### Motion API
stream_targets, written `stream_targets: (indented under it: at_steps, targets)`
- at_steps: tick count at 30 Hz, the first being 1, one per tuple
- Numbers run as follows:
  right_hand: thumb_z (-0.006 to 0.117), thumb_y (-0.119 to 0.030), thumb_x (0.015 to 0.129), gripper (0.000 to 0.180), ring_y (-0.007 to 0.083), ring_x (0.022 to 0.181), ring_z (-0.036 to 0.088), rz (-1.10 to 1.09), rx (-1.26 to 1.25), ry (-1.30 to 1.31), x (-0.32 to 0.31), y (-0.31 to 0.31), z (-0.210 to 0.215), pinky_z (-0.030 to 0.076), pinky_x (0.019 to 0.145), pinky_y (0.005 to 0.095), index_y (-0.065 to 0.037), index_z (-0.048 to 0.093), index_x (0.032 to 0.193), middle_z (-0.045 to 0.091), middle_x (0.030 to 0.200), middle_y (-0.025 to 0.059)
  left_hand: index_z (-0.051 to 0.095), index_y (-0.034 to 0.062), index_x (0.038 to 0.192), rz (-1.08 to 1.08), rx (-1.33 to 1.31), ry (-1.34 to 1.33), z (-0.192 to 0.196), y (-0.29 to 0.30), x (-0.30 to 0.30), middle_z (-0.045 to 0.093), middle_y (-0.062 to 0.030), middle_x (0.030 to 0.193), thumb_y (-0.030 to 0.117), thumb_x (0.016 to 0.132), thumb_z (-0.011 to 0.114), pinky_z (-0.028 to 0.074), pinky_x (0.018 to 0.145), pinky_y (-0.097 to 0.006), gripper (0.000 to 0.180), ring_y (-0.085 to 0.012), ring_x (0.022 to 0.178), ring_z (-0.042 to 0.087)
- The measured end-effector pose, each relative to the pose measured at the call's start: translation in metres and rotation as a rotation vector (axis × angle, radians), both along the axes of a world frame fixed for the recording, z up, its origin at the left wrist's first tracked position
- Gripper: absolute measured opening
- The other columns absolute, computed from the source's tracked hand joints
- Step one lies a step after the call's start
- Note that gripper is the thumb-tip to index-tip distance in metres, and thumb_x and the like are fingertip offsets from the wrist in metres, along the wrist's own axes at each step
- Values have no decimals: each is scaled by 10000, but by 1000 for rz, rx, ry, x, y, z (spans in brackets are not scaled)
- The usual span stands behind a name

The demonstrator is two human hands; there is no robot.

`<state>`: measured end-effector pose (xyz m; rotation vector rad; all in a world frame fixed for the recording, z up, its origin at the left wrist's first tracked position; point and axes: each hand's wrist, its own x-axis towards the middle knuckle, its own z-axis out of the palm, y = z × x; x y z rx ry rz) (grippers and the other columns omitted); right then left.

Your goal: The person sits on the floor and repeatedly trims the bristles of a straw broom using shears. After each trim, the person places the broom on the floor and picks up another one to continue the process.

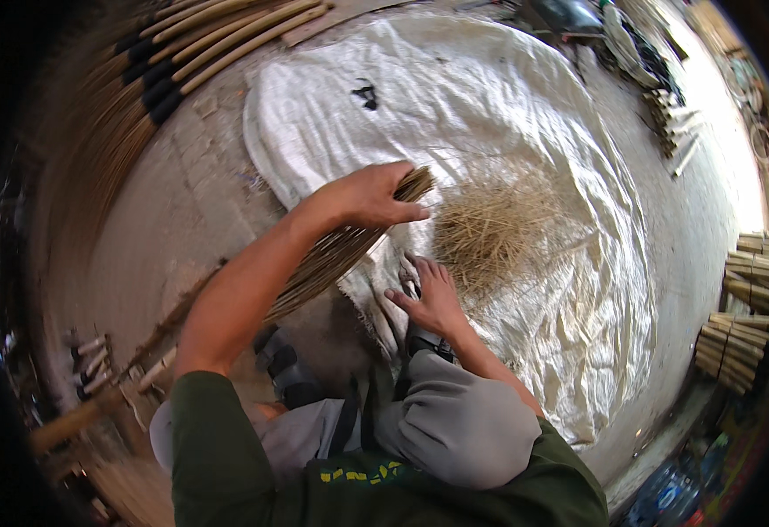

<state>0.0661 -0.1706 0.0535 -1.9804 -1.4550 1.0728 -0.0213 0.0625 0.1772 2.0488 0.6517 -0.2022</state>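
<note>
Concrete floor (pixel 191 189) is being covered by a wrinkled white sheet (pixel 507 97), above which work is being done. By the left hand (pixel 376 195), clamped round its upper end, a bundle of thin brown stalks (pixel 327 263) is being held aslant, trailing back beside the forearm (pixel 257 268). The right hand (pixel 434 297), fingers apart, is being held near the sheet's edge; whether anything is being touched cannot be told. Just right of both hands, a loose straw-coloured heap (pixel 494 228) is being borne by the sheet. Presumably the bundle is being tidied, and a steady left grip with a free right hand is seemingly being called for next.
</note>
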Motion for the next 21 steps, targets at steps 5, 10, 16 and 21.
stream_targets:
  at_steps: [5,10,16,21]
  targets:
    - [844,-282,832,1100,338,1501,325,132,-34,1292,-32,38,32,341,1201,514,-24,135,1632,357,1604,198,567,-9,1332,-204,61,18,82,-16,-10,648,-269,1265,651,834,748,509,990,-438,847,-374,1170,641]
    - [736,-395,928,820,355,1372,504,-52,-109,1742,-51,62,53,478,1107,495,-13,364,1550,487,1508,211,378,102,1585,-14,526,-325,142,20,-105,411,-249,1584,760,806,694,347,1211,-506,1068,-391,1469,403]
    - [569,-453,1044,585,320,1249,602,-228,-272,1510,-43,105,38,488,1097,492,-38,494,1449,601,1375,185,506,57,1502,851,610,237,119,43,-456,536,-203,1503,464,1028,571,379,1172,-461,628,-344,1410,494]
    - [490,-454,1074,538,355,1230,611,-28,-110,1397,-42,157,69,498,1078,552,-68,472,1448,598,1369,187,336,119,1598,1157,262,878,-36,-104,-625,354,-160,1644,165,873,659,264,1253,-504,795,-337,1528,316]
